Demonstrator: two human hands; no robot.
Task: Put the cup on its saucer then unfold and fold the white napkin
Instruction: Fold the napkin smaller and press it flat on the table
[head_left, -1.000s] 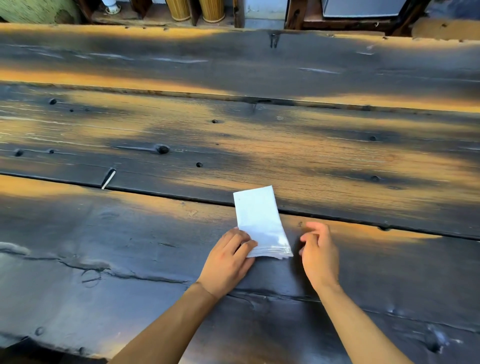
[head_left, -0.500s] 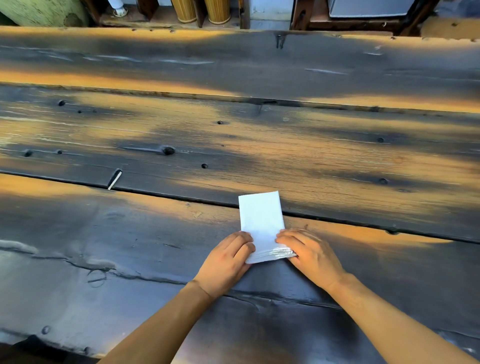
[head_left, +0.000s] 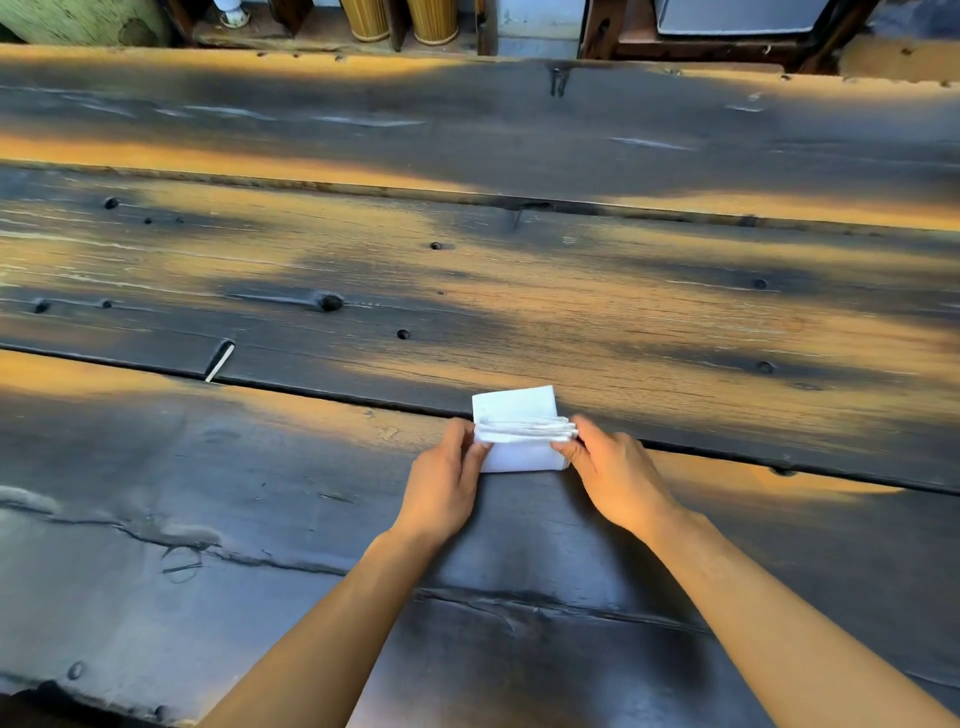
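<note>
The white napkin (head_left: 517, 410) lies on the dark wooden table (head_left: 467, 291), just in front of me, across a gap between two planks. Its near half is lifted and doubled over toward the far half, so the layered edge shows as a thick white ridge across the middle. My left hand (head_left: 444, 483) pinches the left end of that fold. My right hand (head_left: 613, 473) pinches the right end. No cup or saucer is in view.
The table is made of wide, worn planks with knots, cracks and long seams. A small pale sliver (head_left: 218, 361) sticks out of the seam at the left. Beyond the far edge stand two woven cylinders (head_left: 400, 20) and dark furniture legs.
The napkin lay flat as a long strip with my left hand on its near end. My right hand came onto it, and both hands have lifted the near end over toward the far end.
</note>
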